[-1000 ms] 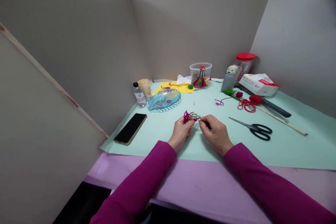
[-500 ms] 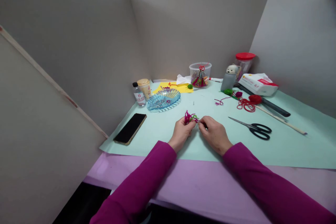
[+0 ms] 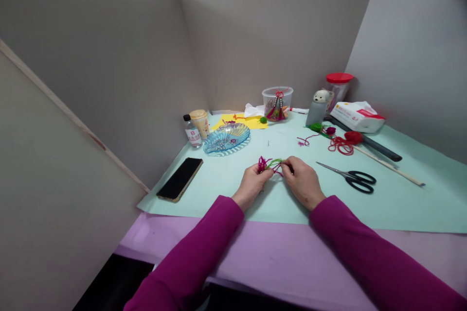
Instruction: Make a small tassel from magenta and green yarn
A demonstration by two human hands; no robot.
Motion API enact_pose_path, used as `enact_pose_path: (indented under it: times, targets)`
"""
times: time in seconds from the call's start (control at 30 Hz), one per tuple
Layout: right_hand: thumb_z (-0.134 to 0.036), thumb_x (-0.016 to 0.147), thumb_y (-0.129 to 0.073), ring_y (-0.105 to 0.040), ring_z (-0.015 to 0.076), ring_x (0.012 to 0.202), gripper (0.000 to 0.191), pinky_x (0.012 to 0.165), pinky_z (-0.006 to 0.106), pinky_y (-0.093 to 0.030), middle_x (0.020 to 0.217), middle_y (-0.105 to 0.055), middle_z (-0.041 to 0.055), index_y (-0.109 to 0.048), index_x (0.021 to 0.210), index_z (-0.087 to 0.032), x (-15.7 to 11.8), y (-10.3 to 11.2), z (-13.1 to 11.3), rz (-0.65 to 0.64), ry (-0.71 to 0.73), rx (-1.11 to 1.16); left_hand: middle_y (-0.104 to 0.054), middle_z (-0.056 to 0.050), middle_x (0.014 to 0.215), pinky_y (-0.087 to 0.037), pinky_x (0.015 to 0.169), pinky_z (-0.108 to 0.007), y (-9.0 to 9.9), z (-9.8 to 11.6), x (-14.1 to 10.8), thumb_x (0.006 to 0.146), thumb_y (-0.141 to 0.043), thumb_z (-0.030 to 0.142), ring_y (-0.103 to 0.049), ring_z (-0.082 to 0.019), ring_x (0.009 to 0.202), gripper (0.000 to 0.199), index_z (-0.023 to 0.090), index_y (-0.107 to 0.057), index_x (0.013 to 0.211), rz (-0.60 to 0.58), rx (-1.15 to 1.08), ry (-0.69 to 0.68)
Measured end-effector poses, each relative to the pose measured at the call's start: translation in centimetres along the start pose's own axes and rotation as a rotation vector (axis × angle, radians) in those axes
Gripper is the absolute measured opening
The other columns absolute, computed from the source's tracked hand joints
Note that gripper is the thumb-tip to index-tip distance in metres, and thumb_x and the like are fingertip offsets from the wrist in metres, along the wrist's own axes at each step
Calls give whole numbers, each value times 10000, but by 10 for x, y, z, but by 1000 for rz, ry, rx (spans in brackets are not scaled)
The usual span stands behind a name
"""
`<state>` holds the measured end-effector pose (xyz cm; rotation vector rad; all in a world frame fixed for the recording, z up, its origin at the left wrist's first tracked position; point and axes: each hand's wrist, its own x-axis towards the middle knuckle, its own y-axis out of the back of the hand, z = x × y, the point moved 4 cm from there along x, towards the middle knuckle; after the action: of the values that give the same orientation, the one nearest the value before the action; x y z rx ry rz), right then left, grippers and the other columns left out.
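Note:
My left hand (image 3: 252, 183) is closed round a small bundle of magenta yarn (image 3: 262, 164) that sticks up past the thumb. Strands of green yarn (image 3: 274, 163) and magenta stretch from it to my right hand (image 3: 302, 181). The thumb and forefinger of my right hand pinch the ends of these strands; whether a needle or hook is among them I cannot make out. Both hands hover over the pale green sheet near its front edge. Black-handled scissors (image 3: 359, 180) lie to the right of my right hand, blades pointing left.
A blue shell-shaped dish (image 3: 228, 140) holds small beads. To its left are a phone (image 3: 180, 179) and a small bottle (image 3: 192, 132). Red yarn (image 3: 341, 145), a tissue pack (image 3: 358, 115), a clear tub (image 3: 270, 102) and a grey bottle (image 3: 317, 112) stand or lie behind.
My right hand has drawn slightly up and to the right, away from the left. The green and magenta strands between the hands now show longer and spread out.

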<state>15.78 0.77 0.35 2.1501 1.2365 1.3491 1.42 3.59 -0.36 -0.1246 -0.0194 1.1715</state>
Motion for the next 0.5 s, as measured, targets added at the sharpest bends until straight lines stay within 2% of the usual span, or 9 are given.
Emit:
enact_pose_path:
  times: [0.2, 0.3, 0.4, 0.5]
  targets:
    - [-319, 871, -421, -517, 153, 693, 198, 565, 261, -291, 823, -612, 40, -571, 806, -207, 2, 8, -3, 34, 32, -100, -320, 78, 530, -142, 411, -212, 2, 1, 0, 681, -685, 291, -220, -41, 425, 229, 145, -527, 759, -50, -64, 16]
    - [-324, 852, -444, -511, 151, 679, 193, 567, 262, -294, 807, -617, 40, -583, 796, -204, 5, 10, 0, -12, -11, -80, -315, 80, 512, -133, 415, -220, 3, 2, 0, 685, -679, 275, -214, -43, 421, 216, 148, -513, 740, -56, -74, 26]
    - [-360, 806, -489, -486, 141, 611, 208, 571, 263, -323, 655, -583, 8, -576, 711, -197, 7, 6, 8, -154, -153, 144, -315, 78, 516, -119, 421, -225, 6, 2, 0, 680, -681, 260, -207, -40, 427, 226, 151, -487, 714, -55, -100, 51]
    - [-419, 754, -535, -409, 106, 488, 242, 488, 246, -301, 538, -508, -31, -552, 676, -190, 6, 2, 15, -269, -396, 458, -294, 78, 518, -115, 423, -229, 7, 2, -2, 684, -677, 258, -205, -42, 433, 243, 159, -456, 686, -79, -108, 74]
